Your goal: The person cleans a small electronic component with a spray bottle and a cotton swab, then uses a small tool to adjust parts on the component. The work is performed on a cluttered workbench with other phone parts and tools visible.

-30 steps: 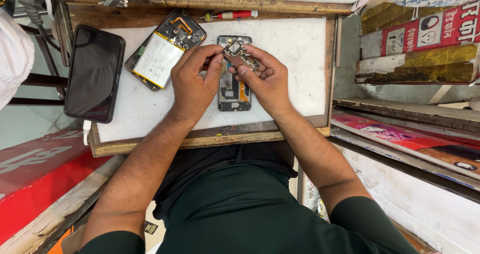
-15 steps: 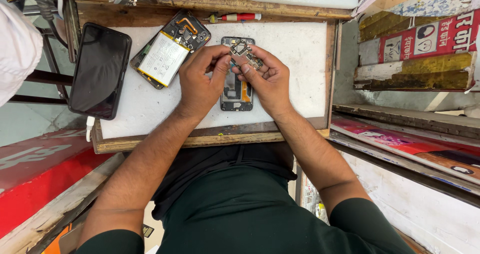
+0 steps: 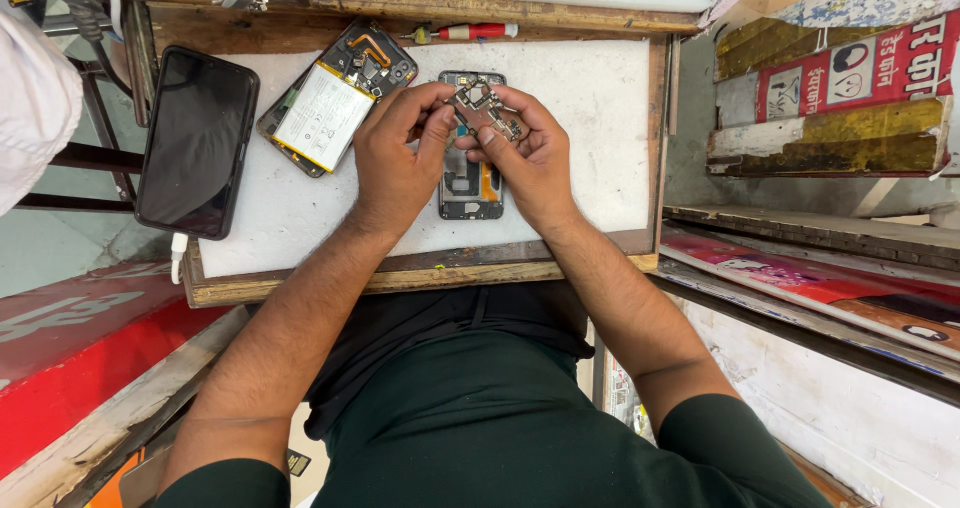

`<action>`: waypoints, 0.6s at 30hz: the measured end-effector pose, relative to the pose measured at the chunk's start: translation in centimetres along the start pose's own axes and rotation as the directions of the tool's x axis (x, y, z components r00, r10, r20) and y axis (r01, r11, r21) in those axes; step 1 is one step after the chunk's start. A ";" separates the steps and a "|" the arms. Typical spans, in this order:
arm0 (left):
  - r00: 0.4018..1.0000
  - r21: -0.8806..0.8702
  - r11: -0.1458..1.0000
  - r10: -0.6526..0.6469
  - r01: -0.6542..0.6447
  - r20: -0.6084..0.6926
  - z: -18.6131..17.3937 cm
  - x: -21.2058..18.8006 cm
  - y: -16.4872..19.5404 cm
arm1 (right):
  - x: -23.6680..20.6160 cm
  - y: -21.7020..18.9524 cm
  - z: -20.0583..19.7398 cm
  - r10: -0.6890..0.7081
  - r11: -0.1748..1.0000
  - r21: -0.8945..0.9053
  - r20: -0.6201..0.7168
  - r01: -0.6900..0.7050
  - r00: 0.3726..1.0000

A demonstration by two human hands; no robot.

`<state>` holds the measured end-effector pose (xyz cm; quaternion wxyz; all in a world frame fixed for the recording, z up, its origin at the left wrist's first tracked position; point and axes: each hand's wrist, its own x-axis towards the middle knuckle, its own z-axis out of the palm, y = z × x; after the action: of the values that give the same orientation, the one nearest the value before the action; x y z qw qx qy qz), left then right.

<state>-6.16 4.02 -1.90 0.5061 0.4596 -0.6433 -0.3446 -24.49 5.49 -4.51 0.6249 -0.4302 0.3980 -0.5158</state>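
My left hand [image 3: 395,153] and my right hand [image 3: 530,158] meet over the white work board [image 3: 590,118], both pinching a small circuit board [image 3: 482,108] held between their fingertips. Directly beneath it lies an opened phone frame [image 3: 468,183] with no back cover, its orange and metal innards showing. Left of my left hand rests a second opened phone [image 3: 335,98] with a white battery exposed.
A black phone [image 3: 197,140] with a dark screen lies at the board's left edge, a white cable under it. A red-handled screwdriver [image 3: 470,33] sits at the far edge. Stacked painted wooden boards [image 3: 830,98] stand to the right, a red surface [image 3: 70,348] lower left.
Both hands keep holding the small circuit board over the phone frame; fingers shifted slightly. The view has drifted a little, nothing on the board moved.
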 end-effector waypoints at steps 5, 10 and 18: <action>0.998 -0.096 0.994 -0.054 0.058 0.043 -0.2 -0.1 0.0 | 0.2 -0.3 0.1 0.055 0.998 0.023 -0.039 -0.054 0.998; 0.991 -0.200 0.971 -0.120 0.129 0.058 -0.6 0.0 -0.3 | 0.3 -0.5 0.0 0.074 0.997 0.025 -0.041 -0.073 0.996; 0.994 -0.162 0.981 -0.098 0.105 0.049 -0.6 0.0 -0.1 | 0.0 -0.3 -0.1 -0.027 0.997 -0.067 -0.011 0.026 1.000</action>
<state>-5.53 3.97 -1.86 0.5109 0.4416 -0.5985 -0.4311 -24.70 5.40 -4.26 0.6008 -0.4531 0.4130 -0.5129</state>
